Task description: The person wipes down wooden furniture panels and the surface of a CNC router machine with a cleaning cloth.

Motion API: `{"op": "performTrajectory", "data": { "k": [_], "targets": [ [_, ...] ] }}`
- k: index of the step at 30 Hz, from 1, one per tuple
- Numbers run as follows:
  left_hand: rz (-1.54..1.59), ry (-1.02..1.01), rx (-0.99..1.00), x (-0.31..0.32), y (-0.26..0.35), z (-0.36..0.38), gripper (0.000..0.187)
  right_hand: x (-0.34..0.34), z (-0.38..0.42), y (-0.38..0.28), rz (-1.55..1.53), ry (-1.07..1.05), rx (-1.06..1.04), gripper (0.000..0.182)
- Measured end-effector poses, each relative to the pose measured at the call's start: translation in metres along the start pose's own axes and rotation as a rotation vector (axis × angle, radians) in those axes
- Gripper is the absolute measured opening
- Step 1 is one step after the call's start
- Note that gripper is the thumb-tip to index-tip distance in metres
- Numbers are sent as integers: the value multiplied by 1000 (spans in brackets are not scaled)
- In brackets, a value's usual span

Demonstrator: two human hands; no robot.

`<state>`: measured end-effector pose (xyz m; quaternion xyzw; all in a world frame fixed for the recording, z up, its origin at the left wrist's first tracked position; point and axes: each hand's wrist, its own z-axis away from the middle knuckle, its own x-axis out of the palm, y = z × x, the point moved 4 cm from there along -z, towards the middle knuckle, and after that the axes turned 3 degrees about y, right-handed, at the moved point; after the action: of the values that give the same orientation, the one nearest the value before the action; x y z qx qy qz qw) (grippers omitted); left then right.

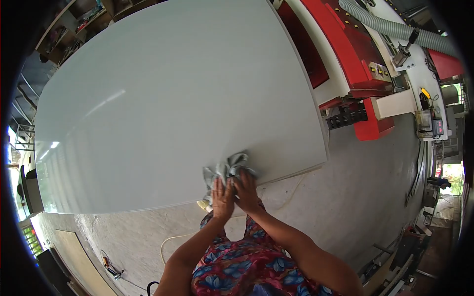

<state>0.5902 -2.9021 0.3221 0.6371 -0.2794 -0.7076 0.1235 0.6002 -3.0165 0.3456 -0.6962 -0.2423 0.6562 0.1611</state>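
Note:
A crumpled grey cloth (238, 160) lies bunched on the large glossy pale-grey panel (177, 93), close to its near edge. My left hand (223, 200) presses the left part of the cloth, fingers pointing forward. Right beside it, my right hand (247, 191) bears down on the cloth's right part, and its fingertips are partly lost in the folds. A small yellowish thing (203, 203) shows under the panel's edge by my left wrist; what it is I cannot make out.
A red and white machine (355, 54) with a grey ribbed hose (390, 24) stands along the right side. Shelves (89, 24) with clutter are at the far left. A pale cable (165, 244) runs over the concrete floor (143, 227). A long board (81, 256) lies at lower left.

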Motion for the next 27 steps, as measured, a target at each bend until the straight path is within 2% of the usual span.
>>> {"op": "performTrajectory", "data": {
  "k": [7,11,16,18,21,24,27],
  "targets": [
    [113,-245,83,71,145,-90,57,-92,-3,139,135,199,183,67],
    [137,-145,99,106,189,-169,52,-118,-54,211,256,217,223,64],
    [79,-45,107,124,214,-287,55,-145,-159,280,309,267,98,61],
    [51,-4,92,126,217,-333,57,-155,-205,297,240,259,54,61],
    [16,41,69,136,208,-391,58,-158,-261,318,272,197,52,69],
    [-10,8,61,134,209,-422,57,-160,-287,331,262,192,27,75],
    [-19,50,92,137,214,-414,53,-157,-280,333,264,253,39,75]
  ]
}}
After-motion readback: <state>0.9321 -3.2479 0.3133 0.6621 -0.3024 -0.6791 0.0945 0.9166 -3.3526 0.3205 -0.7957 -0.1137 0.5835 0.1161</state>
